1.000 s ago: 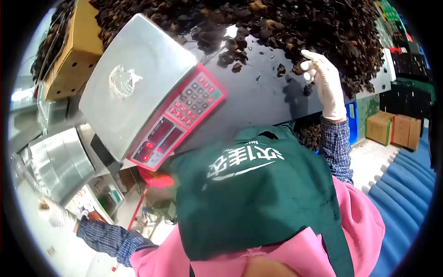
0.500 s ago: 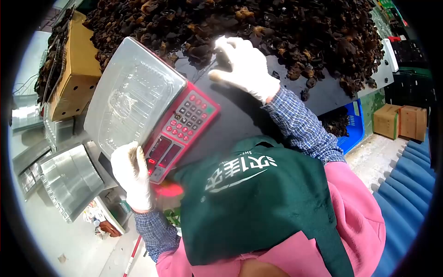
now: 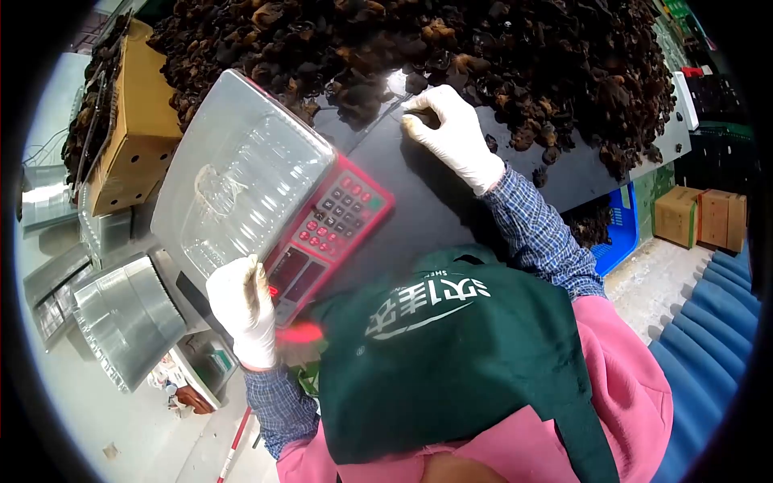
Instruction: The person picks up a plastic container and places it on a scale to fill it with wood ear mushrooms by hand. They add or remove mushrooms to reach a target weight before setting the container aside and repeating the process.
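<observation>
My left hand (image 3: 244, 312), in a white glove, is at the lower corner of a clear plastic box (image 3: 241, 181) lying on a red scale (image 3: 326, 229). Its fingers are pressed together, and what they hold is hidden. Beyond the scale, my right hand (image 3: 455, 135), also gloved in white, is over the dark tabletop (image 3: 386, 177) at the near edge of a heap of dark brown, crinkled pieces (image 3: 564, 72). Its thumb and fingers curl toward each other, with something dark between them that is too small to tell. The scale's keypad faces me.
A cardboard box (image 3: 137, 121) stands left of the scale, with clear plastic boxes (image 3: 129, 314) below it. At right are a blue crate (image 3: 620, 229), two small cartons (image 3: 699, 216) and blue corrugated material (image 3: 708, 322). A red and white stick (image 3: 233, 447) lies low at left.
My right hand has moved back from the heap, toward the right, and its thumb and fingers have drawn closer together. My left hand remains by the box corner. The view has shifted slightly.
</observation>
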The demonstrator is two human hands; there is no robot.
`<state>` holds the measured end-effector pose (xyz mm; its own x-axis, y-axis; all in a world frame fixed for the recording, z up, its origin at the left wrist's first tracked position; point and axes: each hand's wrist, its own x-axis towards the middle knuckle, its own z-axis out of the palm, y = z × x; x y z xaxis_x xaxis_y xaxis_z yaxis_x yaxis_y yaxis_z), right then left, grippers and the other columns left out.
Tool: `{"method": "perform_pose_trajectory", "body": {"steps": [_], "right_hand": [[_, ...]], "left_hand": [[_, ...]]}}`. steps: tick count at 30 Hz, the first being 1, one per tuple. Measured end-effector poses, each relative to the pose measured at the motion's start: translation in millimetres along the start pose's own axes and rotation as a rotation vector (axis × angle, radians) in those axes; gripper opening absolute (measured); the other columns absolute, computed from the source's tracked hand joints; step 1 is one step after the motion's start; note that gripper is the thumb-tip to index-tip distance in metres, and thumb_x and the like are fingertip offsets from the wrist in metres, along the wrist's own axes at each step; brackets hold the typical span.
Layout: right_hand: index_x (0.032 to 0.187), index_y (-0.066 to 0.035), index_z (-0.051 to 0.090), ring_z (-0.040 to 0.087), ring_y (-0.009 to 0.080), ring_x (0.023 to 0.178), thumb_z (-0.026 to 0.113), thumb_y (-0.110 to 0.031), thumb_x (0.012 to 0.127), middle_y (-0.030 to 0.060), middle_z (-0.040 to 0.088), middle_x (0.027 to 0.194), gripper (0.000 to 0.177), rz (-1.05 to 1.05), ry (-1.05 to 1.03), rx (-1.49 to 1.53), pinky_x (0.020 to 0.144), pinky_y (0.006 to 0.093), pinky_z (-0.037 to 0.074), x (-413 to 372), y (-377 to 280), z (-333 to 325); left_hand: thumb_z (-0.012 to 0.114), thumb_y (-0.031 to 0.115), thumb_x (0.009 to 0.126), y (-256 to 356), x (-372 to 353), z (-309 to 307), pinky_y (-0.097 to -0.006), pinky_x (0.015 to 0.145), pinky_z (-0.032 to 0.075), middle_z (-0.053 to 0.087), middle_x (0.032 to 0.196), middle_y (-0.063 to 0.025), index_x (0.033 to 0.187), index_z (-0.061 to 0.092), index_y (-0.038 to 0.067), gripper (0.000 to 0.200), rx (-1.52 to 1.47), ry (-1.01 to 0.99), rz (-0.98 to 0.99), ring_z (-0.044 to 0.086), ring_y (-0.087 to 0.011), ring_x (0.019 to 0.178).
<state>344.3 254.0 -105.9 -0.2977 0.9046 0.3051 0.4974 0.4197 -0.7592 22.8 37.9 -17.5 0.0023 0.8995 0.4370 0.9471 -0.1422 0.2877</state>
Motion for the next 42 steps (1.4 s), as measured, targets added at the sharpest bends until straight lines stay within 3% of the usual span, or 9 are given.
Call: {"method": "perform_pose_trajectory", "body": {"steps": [4, 12, 16, 18, 22, 25, 29, 33, 42], "right_hand": [[0.104, -0.006, 0.072, 0.066, 0.0286, 0.098, 0.077, -0.021, 0.087, 0.0121, 0.066, 0.103, 0.023, -0.352, 0.120, 0.173, 0.084, 0.0390, 0.056, 31.9, -89.8, 5.6], [0.118, -0.012, 0.064, 0.066, 0.0283, 0.100, 0.069, -0.037, 0.096, 0.0122, 0.062, 0.109, 0.034, -0.443, -0.103, 0.110, 0.078, 0.0421, 0.059, 43.6, -161.8, 61.3], [0.119, -0.016, 0.067, 0.066, 0.0294, 0.102, 0.070, -0.033, 0.094, 0.0104, 0.066, 0.111, 0.031, -0.370, 0.063, 0.091, 0.087, 0.0438, 0.057, 81.4, -114.5, 38.4], [0.129, -0.016, 0.067, 0.060, 0.0344, 0.117, 0.071, -0.040, 0.094, 0.0137, 0.063, 0.128, 0.043, -0.352, 0.131, -0.266, 0.093, 0.0474, 0.054, 99.7, -56.2, 50.7], [0.120, -0.011, 0.068, 0.058, 0.0331, 0.122, 0.077, -0.033, 0.088, 0.0149, 0.060, 0.138, 0.040, -0.451, -0.219, -0.476, 0.094, 0.0469, 0.052, 52.3, -7.6, 42.4], [0.106, -0.010, 0.071, 0.066, 0.0300, 0.105, 0.080, -0.016, 0.082, 0.0101, 0.067, 0.125, 0.027, -0.416, -0.154, -0.337, 0.083, 0.0417, 0.057, 7.0, -14.1, 8.6], [0.141, -0.021, 0.064, 0.059, 0.0384, 0.127, 0.082, -0.014, 0.082, 0.0166, 0.058, 0.145, 0.062, -0.167, -0.136, -0.297, 0.105, 0.0452, 0.053, -64.1, 2.8, -40.6], [0.152, -0.014, 0.056, 0.046, 0.0367, 0.145, 0.076, -0.022, 0.091, 0.0186, 0.044, 0.161, 0.064, 0.060, -0.130, -0.154, 0.120, 0.0461, 0.040, -104.4, -1.8, -71.4], [0.139, -0.009, 0.065, 0.069, 0.0186, 0.109, 0.074, -0.005, 0.093, 0.0089, 0.069, 0.126, 0.047, 0.219, 0.213, 0.054, 0.091, 0.0311, 0.057, -126.1, 12.3, -92.6]], "left_hand": [[0.078, -0.010, 0.084, -0.5, -0.5, -0.1, -0.0380, 0.084, 0.054, 0.072, 0.102, -0.0113, 0.109, 0.072, 0.003, 0.029, 0.021, -0.018, 0.018, 0.067, -0.0280, 0.094], [0.081, -0.006, 0.082, -1.6, 0.4, -0.8, -0.0412, 0.083, 0.054, 0.071, 0.101, -0.0106, 0.112, 0.069, 0.007, 0.035, 0.076, -0.038, 0.058, 0.066, -0.0309, 0.092], [0.080, -0.008, 0.082, -2.9, -1.1, -1.2, -0.0379, 0.084, 0.053, 0.071, 0.101, -0.0108, 0.107, 0.071, 0.004, 0.029, 0.037, -0.015, 0.017, 0.066, -0.0290, 0.093], [0.080, -0.007, 0.082, -2.8, -2.1, -2.6, -0.0370, 0.084, 0.053, 0.070, 0.100, -0.0111, 0.109, 0.072, 0.004, 0.030, 0.019, -0.016, 0.007, 0.066, -0.0283, 0.093], [0.082, -0.004, 0.081, -3.1, -2.0, -2.8, -0.0399, 0.083, 0.053, 0.071, 0.099, -0.0102, 0.109, 0.072, 0.007, 0.031, 0.031, -0.017, -0.012, 0.066, -0.0301, 0.090], [0.081, -0.005, 0.082, -1.9, -6.6, -3.6, -0.0391, 0.084, 0.053, 0.071, 0.098, -0.0098, 0.108, 0.073, 0.007, 0.030, 0.018, -0.012, -0.033, 0.066, -0.0288, 0.092], [0.076, -0.011, 0.087, -3.6, -7.8, -4.2, -0.0347, 0.086, 0.056, 0.072, 0.106, -0.0124, 0.112, 0.071, 0.002, 0.028, -0.025, -0.026, -0.035, 0.068, -0.0253, 0.097], [0.081, -0.006, 0.085, -1.9, -10.3, -5.3, -0.0378, 0.093, 0.056, 0.070, 0.116, -0.0127, 0.120, 0.071, 0.003, 0.038, -0.035, -0.031, -0.092, 0.068, -0.0276, 0.105], [0.076, -0.005, 0.091, 59.6, 0.7, -0.9, -0.0371, 0.095, 0.056, 0.072, 0.120, -0.0166, 0.119, 0.070, -0.001, 0.028, -0.112, 0.071, -0.095, 0.070, -0.0270, 0.106]]}}
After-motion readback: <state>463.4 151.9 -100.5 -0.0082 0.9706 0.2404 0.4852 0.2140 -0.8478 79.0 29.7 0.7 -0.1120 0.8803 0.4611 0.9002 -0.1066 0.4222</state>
